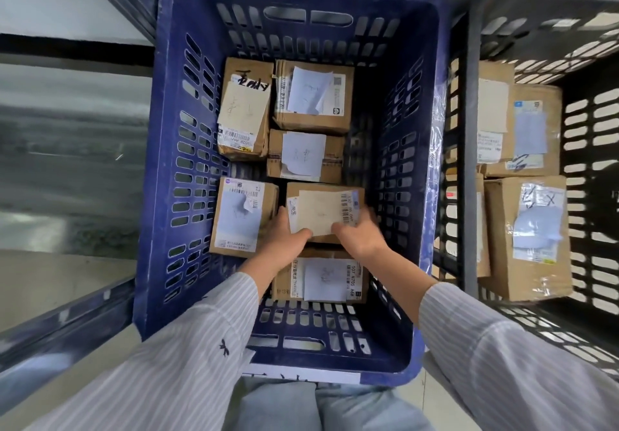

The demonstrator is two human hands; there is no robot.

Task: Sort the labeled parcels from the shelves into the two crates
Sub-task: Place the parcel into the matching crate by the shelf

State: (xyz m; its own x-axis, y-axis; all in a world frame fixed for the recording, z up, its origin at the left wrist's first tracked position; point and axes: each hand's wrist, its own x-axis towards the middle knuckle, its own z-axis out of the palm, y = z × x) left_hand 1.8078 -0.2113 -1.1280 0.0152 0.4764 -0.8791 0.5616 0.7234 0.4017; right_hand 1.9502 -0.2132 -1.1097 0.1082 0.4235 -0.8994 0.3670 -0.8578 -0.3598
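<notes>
Hands, head view: our left hand (284, 238) and right hand (360, 238) both grip one labeled parcel (321, 211) by its near edge | parcel inside blue crate (418, 196), centre, other parcels (313, 97) at 6, 9 and 12 o'clock | black crate (589, 162) at 3 o'clock holds boxes (526, 236).

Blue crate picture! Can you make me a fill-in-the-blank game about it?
1. The left hand and right hand reach into a crate coloured ____.
2. The parcel they hold together is made of ____.
3. The black crate stands to the blue one's ____.
4. The sleeves are patterned with ____.
Missing words: blue; cardboard; right; stripes.
</notes>
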